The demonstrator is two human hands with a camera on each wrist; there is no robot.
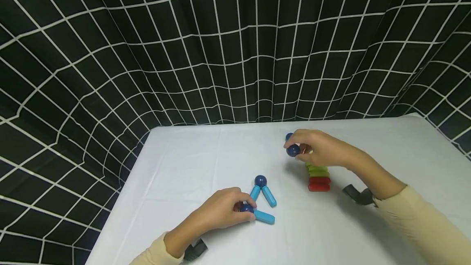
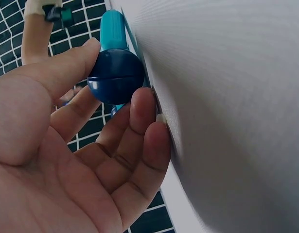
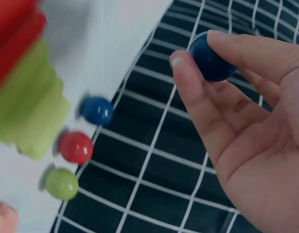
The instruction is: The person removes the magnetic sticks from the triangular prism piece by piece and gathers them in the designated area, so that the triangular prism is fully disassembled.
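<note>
My left hand (image 1: 222, 209) holds a dark blue ball (image 2: 116, 76) low at the table, between thumb and curled fingers. From this ball a light blue stick (image 1: 264, 216) points to the right. Just beyond it lies another dark blue ball (image 1: 260, 180) with two light blue sticks (image 1: 269, 196) fanning toward me; the near end of the left one is partly hidden by my fingers. Farther right, my right hand (image 1: 319, 147) pinches a separate dark blue ball (image 3: 211, 59) between thumb and fingertips, above the table.
Under the right hand lies a row of yellow-green sticks (image 1: 318, 171) and red sticks (image 1: 319, 184). In the right wrist view, a blue ball (image 3: 96, 110), a red ball (image 3: 75, 147) and a green ball (image 3: 61, 184) sit near the table edge. A black grid curtain (image 1: 235, 52) surrounds the white table.
</note>
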